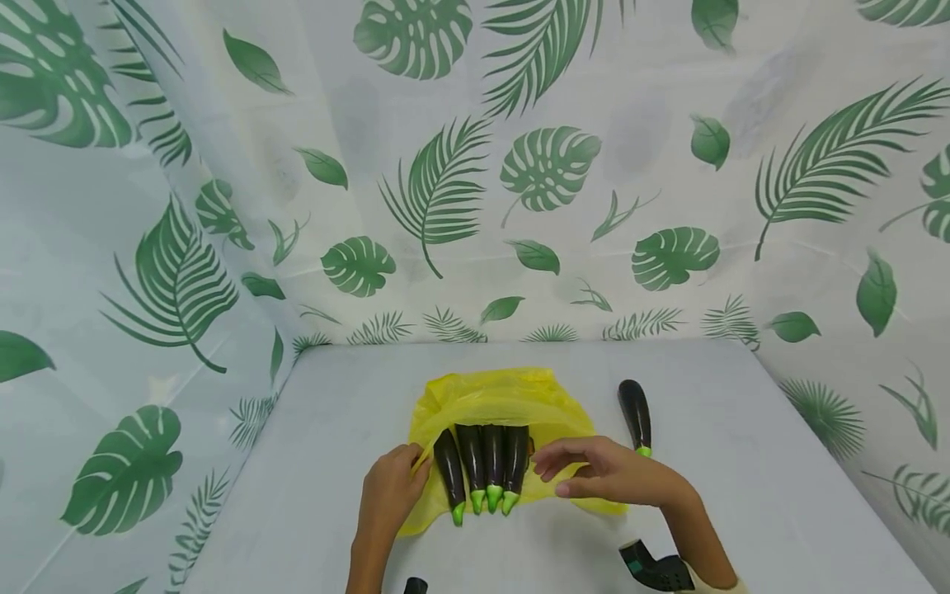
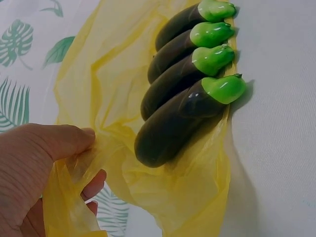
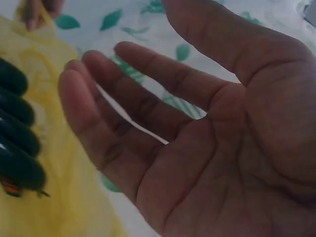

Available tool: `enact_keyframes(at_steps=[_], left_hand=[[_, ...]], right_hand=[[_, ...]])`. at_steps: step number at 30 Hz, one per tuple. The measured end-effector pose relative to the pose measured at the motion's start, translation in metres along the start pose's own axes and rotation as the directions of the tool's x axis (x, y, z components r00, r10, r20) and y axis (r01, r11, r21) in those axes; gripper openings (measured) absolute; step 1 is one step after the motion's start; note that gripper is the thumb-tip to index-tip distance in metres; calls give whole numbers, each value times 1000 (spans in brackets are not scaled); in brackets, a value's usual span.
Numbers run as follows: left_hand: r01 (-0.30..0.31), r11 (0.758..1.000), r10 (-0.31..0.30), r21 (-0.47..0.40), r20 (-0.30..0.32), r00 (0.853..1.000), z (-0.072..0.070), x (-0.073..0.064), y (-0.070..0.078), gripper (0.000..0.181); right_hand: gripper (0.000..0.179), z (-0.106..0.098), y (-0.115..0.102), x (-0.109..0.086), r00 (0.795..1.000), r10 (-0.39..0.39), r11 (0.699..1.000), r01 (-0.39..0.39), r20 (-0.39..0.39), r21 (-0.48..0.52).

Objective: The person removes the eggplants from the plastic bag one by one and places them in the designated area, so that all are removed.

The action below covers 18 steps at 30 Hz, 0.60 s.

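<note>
Right hand (image 1: pixel 612 473) is held loose and empty; the yellow bag (image 1: pixel 497 384), pinched at its edge by the left hand (image 1: pixel 389 487), is best kept lifted off four eggplants (image 1: pixel 493 458) inside, stalks (image 1: pixel 494 498) toward the table's (image 1: pixel 334 412) near edge.

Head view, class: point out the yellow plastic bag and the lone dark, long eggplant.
Yellow plastic bag (image 1: pixel 493 389): head view, on its upper part.
Lone dark, long eggplant (image 1: pixel 636 414): head view, on its mid-body.

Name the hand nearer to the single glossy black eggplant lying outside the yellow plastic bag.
Right. The right hand is close to the lone eggplant, by its green end; the left hand pinches the bag's left edge, beyond four other eggplants.
</note>
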<state>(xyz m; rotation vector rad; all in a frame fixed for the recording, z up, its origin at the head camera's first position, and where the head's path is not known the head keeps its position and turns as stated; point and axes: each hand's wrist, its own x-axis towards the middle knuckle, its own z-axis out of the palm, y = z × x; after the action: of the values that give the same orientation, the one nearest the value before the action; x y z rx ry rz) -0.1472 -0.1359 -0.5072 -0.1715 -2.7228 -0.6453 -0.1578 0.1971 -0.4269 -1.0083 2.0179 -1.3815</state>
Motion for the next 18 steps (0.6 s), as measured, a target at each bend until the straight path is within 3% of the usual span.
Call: enact_keyframes(at_steps=[4, 6, 8, 11, 14, 16, 18], left_hand=[[-6, 1000, 6, -7, -2, 1000, 0, -1, 1, 19], [-4, 1000, 4, -11, 2, 1000, 0, -2, 0, 20], [-1, 1000, 1, -16, 3, 1000, 0, -2, -1, 19], [4, 1000, -4, -17, 0, 1000, 0, -2, -2, 20], [7, 1000, -7, -18, 1, 1000, 2, -1, -2, 21], [10, 1000, -9, -15, 6, 1000, 3, -1, -3, 20], [12, 1000, -12, -13, 8, 1000, 5, -1, -3, 19]], right_hand=[[38, 17, 22, 13, 995, 98, 993, -98, 2, 62], [42, 25, 33, 20, 984, 168, 978, -160, -53, 133], [47, 34, 44, 26, 956, 254, 952, -220, -149, 212], [51, 47, 60, 34, 869, 374, 912, -282, -323, 297], [49, 57, 73, 42, 745, 472, 877, -345, -471, 333], [49, 62, 79, 45, 674, 513, 858, -385, -532, 339], [49, 65, 84, 47, 626, 532, 846, -416, -570, 333]])
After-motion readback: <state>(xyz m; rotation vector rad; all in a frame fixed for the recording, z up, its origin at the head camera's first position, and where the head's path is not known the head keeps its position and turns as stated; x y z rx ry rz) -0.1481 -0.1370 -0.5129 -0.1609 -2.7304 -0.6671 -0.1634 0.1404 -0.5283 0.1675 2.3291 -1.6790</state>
